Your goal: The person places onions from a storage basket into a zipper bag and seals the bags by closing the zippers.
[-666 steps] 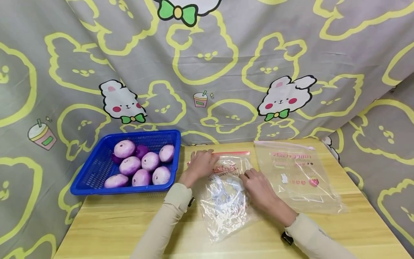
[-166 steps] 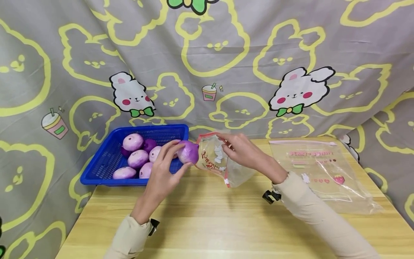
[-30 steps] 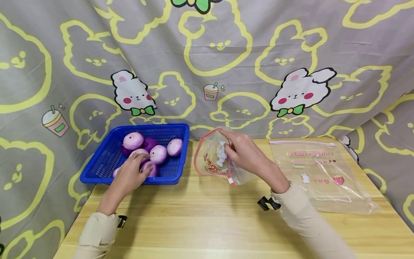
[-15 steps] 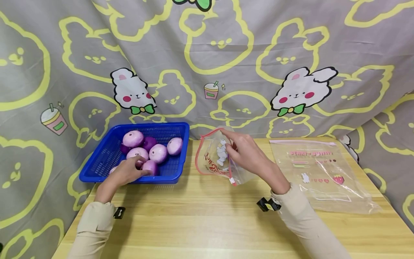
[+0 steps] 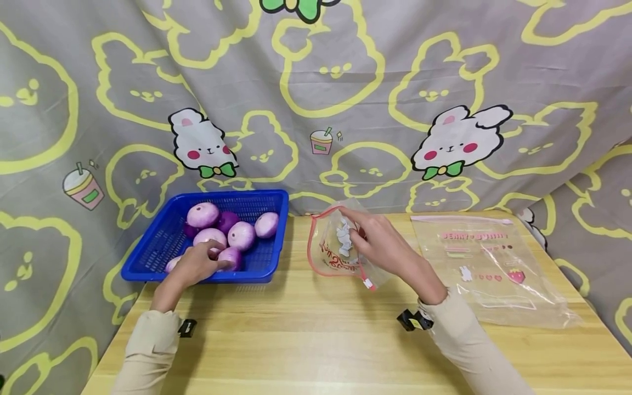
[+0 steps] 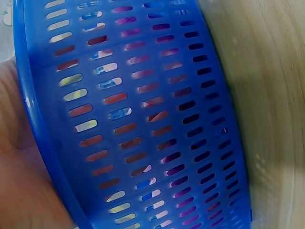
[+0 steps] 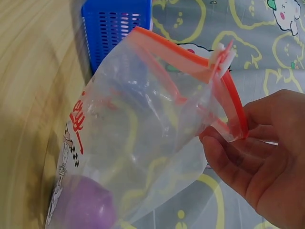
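My left hand point(image 5: 197, 263) reaches over the front rim of a blue plastic basket point(image 5: 148, 258), its fingers and thumb curled about a purple onion point(image 5: 231, 258) at the front. Several more onions point(image 5: 242, 236) lie around it; in the left wrist view the basket wall hides the fingers. My right hand point(image 5: 382, 241) pinches the red-edged mouth of a clear zip bag point(image 5: 333, 255) and keeps it gaping toward the basket. A white slider hangs at the bag's edge. Through the plastic, the right wrist view shows one onion point(image 7: 88, 205) at the bottom of the bag.
A second clear zip bag point(image 5: 486, 263), printed with pink lettering and a strawberry, lies flat on the right of the wooden table point(image 5: 296, 334). A grey patterned curtain point(image 5: 345, 88) hangs right behind the table.
First the red-edged bag lay flat; later my left hand held an onion at its mouth. Now that hand is back in the basket. In the last half second the bag shifted slightly right.
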A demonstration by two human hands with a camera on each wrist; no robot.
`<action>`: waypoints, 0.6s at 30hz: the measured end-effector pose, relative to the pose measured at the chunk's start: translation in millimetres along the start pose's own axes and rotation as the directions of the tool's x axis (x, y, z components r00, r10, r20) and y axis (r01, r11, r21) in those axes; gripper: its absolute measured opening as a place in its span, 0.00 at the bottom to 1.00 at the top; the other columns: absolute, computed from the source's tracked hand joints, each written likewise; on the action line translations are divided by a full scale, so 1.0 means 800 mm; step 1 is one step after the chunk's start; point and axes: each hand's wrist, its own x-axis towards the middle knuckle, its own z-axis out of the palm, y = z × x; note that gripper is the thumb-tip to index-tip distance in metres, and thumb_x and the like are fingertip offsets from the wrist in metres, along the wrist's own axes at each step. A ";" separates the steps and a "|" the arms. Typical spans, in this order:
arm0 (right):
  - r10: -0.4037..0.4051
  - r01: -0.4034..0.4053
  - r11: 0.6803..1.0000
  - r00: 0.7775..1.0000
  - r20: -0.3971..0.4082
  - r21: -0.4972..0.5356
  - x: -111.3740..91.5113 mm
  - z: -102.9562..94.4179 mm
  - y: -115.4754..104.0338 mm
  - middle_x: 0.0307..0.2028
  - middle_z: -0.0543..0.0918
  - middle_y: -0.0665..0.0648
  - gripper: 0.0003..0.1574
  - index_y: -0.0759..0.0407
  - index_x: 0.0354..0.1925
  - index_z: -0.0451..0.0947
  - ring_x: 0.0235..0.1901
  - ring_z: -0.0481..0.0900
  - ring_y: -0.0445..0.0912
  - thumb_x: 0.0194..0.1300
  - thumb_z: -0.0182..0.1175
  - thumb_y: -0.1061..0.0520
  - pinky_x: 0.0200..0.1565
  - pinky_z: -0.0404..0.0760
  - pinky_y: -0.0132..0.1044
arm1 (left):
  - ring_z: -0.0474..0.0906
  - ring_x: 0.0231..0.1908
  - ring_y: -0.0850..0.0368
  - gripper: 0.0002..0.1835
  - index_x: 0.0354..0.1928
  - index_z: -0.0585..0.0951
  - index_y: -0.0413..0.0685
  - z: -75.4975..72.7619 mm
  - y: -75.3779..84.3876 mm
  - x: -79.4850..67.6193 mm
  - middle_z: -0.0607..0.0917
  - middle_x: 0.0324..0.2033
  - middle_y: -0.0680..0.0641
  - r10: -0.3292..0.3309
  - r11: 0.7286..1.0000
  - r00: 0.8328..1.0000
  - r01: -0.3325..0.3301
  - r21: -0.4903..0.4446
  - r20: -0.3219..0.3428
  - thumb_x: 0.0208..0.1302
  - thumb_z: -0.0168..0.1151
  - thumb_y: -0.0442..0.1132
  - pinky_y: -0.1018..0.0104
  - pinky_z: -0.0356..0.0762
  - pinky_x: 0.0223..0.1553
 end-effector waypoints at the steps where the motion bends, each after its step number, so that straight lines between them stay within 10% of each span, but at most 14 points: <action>1: 0.001 -0.001 1.000 1.000 0.001 -0.003 0.000 0.000 0.000 0.14 0.64 0.47 0.31 0.62 0.69 0.69 0.10 0.53 0.35 0.68 0.52 0.66 0.16 0.60 0.30 | 0.79 0.50 0.30 0.28 0.56 0.79 0.35 0.000 0.000 0.000 0.85 0.46 0.32 0.005 1.000 1.000 -0.005 0.000 -0.007 0.62 0.69 0.49 0.38 0.75 0.49; 18: 0.011 -0.011 1.000 1.000 0.005 0.004 0.002 0.000 0.000 0.15 0.65 0.48 0.31 0.60 0.70 0.68 0.10 0.55 0.36 0.69 0.51 0.66 0.17 0.60 0.31 | 0.83 0.48 0.36 0.27 0.56 0.78 0.37 0.001 0.006 -0.012 0.86 0.46 0.34 0.068 0.995 0.991 -0.076 -0.068 -0.116 0.59 0.72 0.46 0.42 0.79 0.49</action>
